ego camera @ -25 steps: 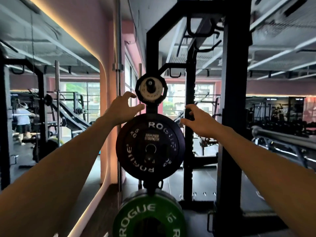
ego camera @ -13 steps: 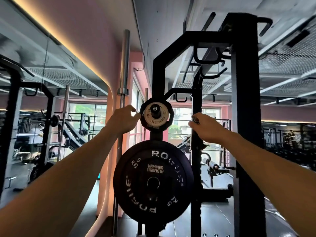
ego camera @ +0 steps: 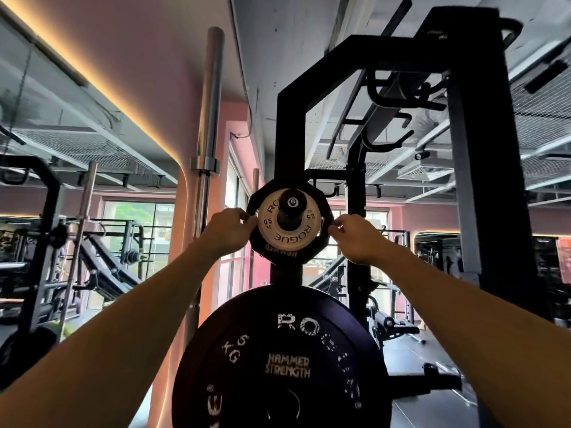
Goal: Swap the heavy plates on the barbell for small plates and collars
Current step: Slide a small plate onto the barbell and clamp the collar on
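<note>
A small pale 0.5 kg Rogue plate (ego camera: 279,234) hangs on the top storage peg (ego camera: 291,202) of the black rack, in front of a black many-sided Hammer plate (ego camera: 275,253). My left hand (ego camera: 230,228) pinches the pale plate's left edge. At its right edge my right hand (ego camera: 355,239) pinches it too. Below hangs a large black 5 kg Rogue plate (ego camera: 278,359) on a lower peg.
The black rack upright (ego camera: 289,125) carries the pegs. A steel barbell (ego camera: 208,125) stands upright to the left against the pink wall. A thick black rack post (ego camera: 482,180) rises at the right. Other gym machines fill the background on both sides.
Both hands rose from beside the 5 kg plate to the top peg and closed on the edges of the small pale plate. The camera tilted upward.
</note>
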A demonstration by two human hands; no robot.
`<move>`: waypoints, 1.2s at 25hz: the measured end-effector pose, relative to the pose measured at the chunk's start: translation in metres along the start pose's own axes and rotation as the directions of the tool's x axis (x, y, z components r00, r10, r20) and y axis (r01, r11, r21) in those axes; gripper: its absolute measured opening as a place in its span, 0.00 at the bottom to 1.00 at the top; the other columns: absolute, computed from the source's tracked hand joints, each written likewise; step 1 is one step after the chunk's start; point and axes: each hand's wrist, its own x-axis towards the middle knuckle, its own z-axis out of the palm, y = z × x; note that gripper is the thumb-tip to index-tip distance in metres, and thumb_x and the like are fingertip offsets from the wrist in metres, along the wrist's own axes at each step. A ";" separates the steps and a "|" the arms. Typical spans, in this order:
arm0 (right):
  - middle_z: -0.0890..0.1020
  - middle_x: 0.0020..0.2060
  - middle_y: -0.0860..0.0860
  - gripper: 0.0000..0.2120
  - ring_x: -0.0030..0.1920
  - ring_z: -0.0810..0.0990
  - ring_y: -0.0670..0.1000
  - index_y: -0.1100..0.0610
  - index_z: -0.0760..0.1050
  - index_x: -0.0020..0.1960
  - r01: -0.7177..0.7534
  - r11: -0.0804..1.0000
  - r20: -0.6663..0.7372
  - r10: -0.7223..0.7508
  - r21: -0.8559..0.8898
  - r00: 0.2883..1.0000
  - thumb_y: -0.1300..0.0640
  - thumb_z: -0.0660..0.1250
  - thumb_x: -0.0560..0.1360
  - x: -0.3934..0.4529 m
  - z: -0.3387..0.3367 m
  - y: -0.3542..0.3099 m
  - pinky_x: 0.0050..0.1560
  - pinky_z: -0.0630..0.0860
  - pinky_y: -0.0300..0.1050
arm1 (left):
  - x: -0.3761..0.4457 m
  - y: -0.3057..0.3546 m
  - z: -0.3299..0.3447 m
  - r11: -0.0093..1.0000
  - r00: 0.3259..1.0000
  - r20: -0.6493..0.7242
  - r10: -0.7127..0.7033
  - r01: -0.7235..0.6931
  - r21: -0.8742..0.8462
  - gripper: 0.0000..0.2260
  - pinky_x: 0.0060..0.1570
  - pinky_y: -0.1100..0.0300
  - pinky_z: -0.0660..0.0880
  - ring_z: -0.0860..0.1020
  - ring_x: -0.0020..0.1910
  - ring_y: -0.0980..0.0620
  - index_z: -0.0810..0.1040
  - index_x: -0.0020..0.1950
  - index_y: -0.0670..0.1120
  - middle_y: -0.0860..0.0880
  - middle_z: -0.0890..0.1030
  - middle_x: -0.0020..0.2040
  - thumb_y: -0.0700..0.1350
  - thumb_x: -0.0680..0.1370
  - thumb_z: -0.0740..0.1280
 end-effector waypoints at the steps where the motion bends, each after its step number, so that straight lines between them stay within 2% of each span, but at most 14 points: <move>1: 0.80 0.49 0.63 0.17 0.47 0.79 0.60 0.66 0.77 0.53 -0.007 1.000 -0.003 0.007 0.002 1.000 0.54 0.56 0.82 0.010 0.006 -0.001 0.44 0.71 0.46 | 0.009 -0.002 0.006 1.000 1.000 0.010 0.006 -0.006 -0.009 0.18 0.48 0.61 0.66 0.77 0.57 0.43 0.78 0.63 0.41 0.42 0.80 0.59 0.52 0.82 0.59; 3: 0.78 0.46 0.62 0.16 0.44 0.74 0.58 0.66 0.75 0.49 -0.019 1.000 0.019 0.019 -0.011 1.000 0.56 0.54 0.82 0.023 0.018 -0.005 0.43 0.66 0.44 | 0.023 -0.006 0.017 0.999 0.999 0.052 0.015 -0.013 -0.032 0.18 0.46 0.59 0.67 0.77 0.50 0.44 0.78 0.60 0.39 0.40 0.81 0.56 0.52 0.83 0.58; 5: 0.74 0.45 0.60 0.15 0.45 0.71 0.55 0.66 0.75 0.52 -0.042 0.998 0.030 0.044 -0.044 0.999 0.58 0.53 0.83 0.030 0.027 -0.010 0.45 0.67 0.44 | 0.034 -0.009 0.025 0.995 0.993 0.122 0.006 0.006 -0.096 0.20 0.45 0.55 0.73 0.77 0.46 0.44 0.78 0.59 0.36 0.36 0.80 0.54 0.51 0.83 0.58; 8: 0.76 0.47 0.62 0.19 0.48 0.75 0.58 0.68 0.75 0.59 -0.076 0.997 0.022 0.076 0.018 0.997 0.55 0.53 0.83 0.043 0.037 -0.013 0.46 0.66 0.43 | 0.045 -0.012 0.035 0.985 0.993 0.113 -0.025 0.044 -0.165 0.21 0.54 0.47 0.78 0.79 0.53 0.39 0.78 0.60 0.34 0.36 0.80 0.55 0.51 0.82 0.59; 11: 0.80 0.52 0.64 0.21 0.54 0.79 0.62 0.69 0.76 0.58 -0.106 0.977 -0.004 0.109 0.183 0.994 0.50 0.58 0.82 0.048 0.041 -0.010 0.45 0.71 0.47 | 0.048 -0.013 0.039 0.975 0.998 0.039 -0.055 0.062 -0.213 0.15 0.54 0.46 0.78 0.79 0.52 0.36 0.78 0.56 0.35 0.36 0.80 0.52 0.47 0.80 0.64; 12: 0.81 0.51 0.64 0.20 0.52 0.80 0.62 0.69 0.76 0.57 -0.124 0.955 -0.011 0.132 0.269 0.991 0.51 0.61 0.81 0.048 0.041 -0.008 0.44 0.74 0.49 | 0.047 -0.013 0.038 0.960 0.997 0.026 -0.071 0.076 -0.269 0.12 0.53 0.46 0.78 0.79 0.51 0.38 0.77 0.55 0.37 0.38 0.80 0.52 0.45 0.79 0.66; 14: 0.81 0.48 0.64 0.16 0.45 0.81 0.61 0.67 0.76 0.52 -0.161 0.906 0.034 0.161 0.391 0.986 0.53 0.63 0.79 0.044 0.038 -0.006 0.36 0.75 0.49 | 0.042 -0.012 0.033 0.888 0.989 0.069 -0.133 0.150 -0.434 0.08 0.50 0.46 0.80 0.80 0.47 0.43 0.76 0.55 0.39 0.40 0.80 0.51 0.42 0.78 0.68; 16: 0.82 0.45 0.64 0.11 0.40 0.80 0.60 0.62 0.74 0.45 -0.184 0.871 0.086 0.162 0.455 0.983 0.55 0.63 0.80 0.037 0.029 -0.008 0.30 0.73 0.46 | 0.037 -0.006 0.026 0.821 0.977 0.135 -0.162 0.209 -0.532 0.05 0.43 0.53 0.82 0.80 0.42 0.46 0.75 0.51 0.40 0.41 0.80 0.49 0.38 0.78 0.68; 19: 0.81 0.43 0.60 0.10 0.34 0.80 0.54 0.56 0.70 0.40 -0.167 0.842 0.132 0.115 0.513 0.985 0.56 0.63 0.80 0.017 0.008 -0.013 0.29 0.74 0.45 | 0.026 0.006 0.010 0.826 0.981 0.121 -0.152 0.193 -0.529 0.03 0.36 0.57 0.82 0.82 0.38 0.47 0.75 0.46 0.41 0.40 0.81 0.47 0.35 0.77 0.68; 23: 0.80 0.38 0.57 0.09 0.33 0.80 0.54 0.56 0.69 0.41 -0.151 0.785 0.177 0.053 0.601 0.983 0.57 0.63 0.80 -0.012 -0.014 -0.023 0.27 0.75 0.43 | 0.004 0.026 -0.015 0.878 0.986 0.060 -0.153 0.164 -0.450 0.03 0.43 0.51 0.82 0.83 0.41 0.42 0.76 0.46 0.40 0.38 0.81 0.45 0.34 0.76 0.68; 27: 0.81 0.36 0.58 0.08 0.29 0.80 0.53 0.58 0.67 0.45 -0.094 0.724 0.156 -0.019 0.683 0.988 0.58 0.64 0.80 -0.040 -0.041 -0.027 0.28 0.77 0.44 | -0.033 0.058 -0.040 0.908 0.984 -0.028 -0.178 0.153 -0.391 0.04 0.41 0.51 0.83 0.82 0.35 0.44 0.77 0.47 0.37 0.38 0.82 0.42 0.31 0.74 0.67; 30: 0.81 0.36 0.60 0.08 0.28 0.81 0.53 0.58 0.67 0.46 -0.068 0.682 0.162 -0.075 0.728 0.984 0.58 0.65 0.79 -0.061 -0.055 -0.025 0.30 0.79 0.47 | -0.066 0.081 -0.056 0.921 0.974 -0.096 -0.206 0.160 -0.355 0.05 0.39 0.50 0.83 0.83 0.35 0.43 0.78 0.43 0.39 0.39 0.82 0.40 0.30 0.73 0.68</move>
